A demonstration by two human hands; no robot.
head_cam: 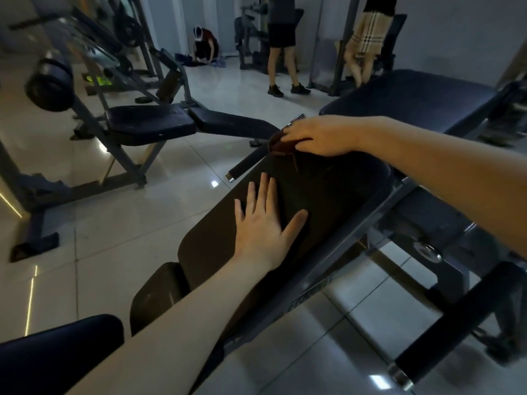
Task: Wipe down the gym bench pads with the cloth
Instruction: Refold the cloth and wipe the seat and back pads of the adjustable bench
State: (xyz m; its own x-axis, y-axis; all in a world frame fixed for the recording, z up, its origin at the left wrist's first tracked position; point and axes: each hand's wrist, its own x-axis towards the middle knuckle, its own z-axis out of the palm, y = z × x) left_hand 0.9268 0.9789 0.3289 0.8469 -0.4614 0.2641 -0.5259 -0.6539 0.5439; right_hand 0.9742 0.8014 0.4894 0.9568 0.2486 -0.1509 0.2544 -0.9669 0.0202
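While the left hand point(262, 223) lies flat on the bench pad point(342, 195), the right hand point(316, 135) grips the cloth point(281, 144) at its far end.

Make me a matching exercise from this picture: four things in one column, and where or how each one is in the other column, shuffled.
1. left hand
2. right hand
3. cloth
4. second bench

A. stands on the tiles, off to the left
B. flat on the pad, fingers straight
C. bunched at the pad's far end
D. curled over the cloth

Pairs: 1-B, 2-D, 3-C, 4-A
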